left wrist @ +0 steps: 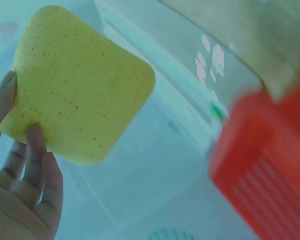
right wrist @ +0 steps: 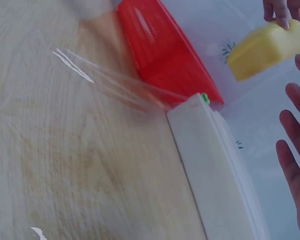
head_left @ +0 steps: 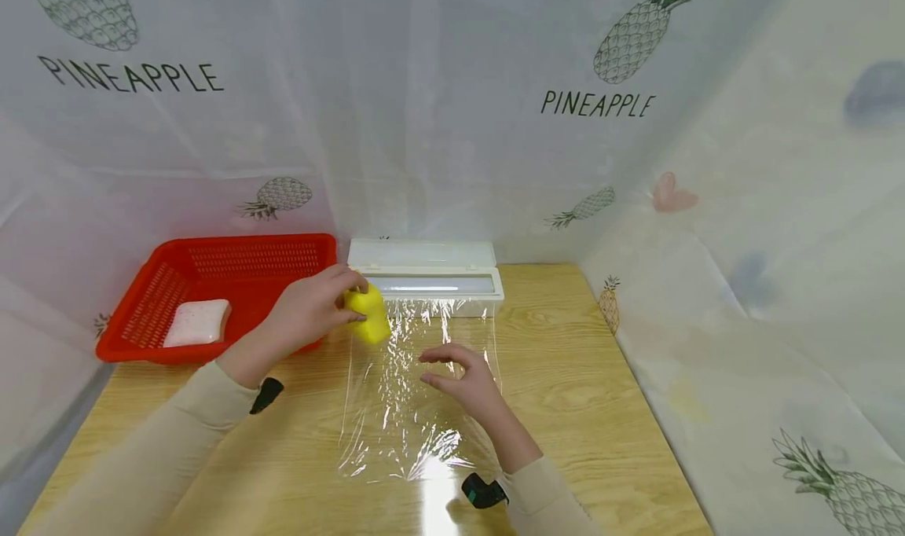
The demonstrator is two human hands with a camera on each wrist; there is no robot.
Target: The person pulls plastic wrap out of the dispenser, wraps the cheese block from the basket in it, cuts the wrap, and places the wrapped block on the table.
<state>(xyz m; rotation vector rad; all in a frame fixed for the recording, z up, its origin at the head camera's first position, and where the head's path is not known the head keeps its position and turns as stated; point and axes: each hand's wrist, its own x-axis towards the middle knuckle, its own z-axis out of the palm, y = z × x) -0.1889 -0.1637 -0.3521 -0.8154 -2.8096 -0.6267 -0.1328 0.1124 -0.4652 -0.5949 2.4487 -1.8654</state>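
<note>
My left hand (head_left: 304, 308) pinches a yellow sponge (head_left: 371, 317) by one edge, up over the left side of the plastic wrap. In the left wrist view this sponge (left wrist: 85, 90) appears as a flat, speckled square with rounded corners. A clear sheet of plastic wrap (head_left: 396, 418) lies pulled out toward me from a white wrap dispenser (head_left: 424, 253) with its lid up. Above the sheet's right side, my right hand (head_left: 470, 383) holds nothing, its thumb and fingers apart. The right wrist view shows those fingers (right wrist: 292, 125) spread below the sponge.
To the left of the dispenser stands a red plastic basket (head_left: 152, 354) with slotted walls. Inside it lies a white sponge (head_left: 198, 321). A pale curtain (head_left: 424, 127) printed with pineapples hangs behind and beside the wooden table (head_left: 566, 379).
</note>
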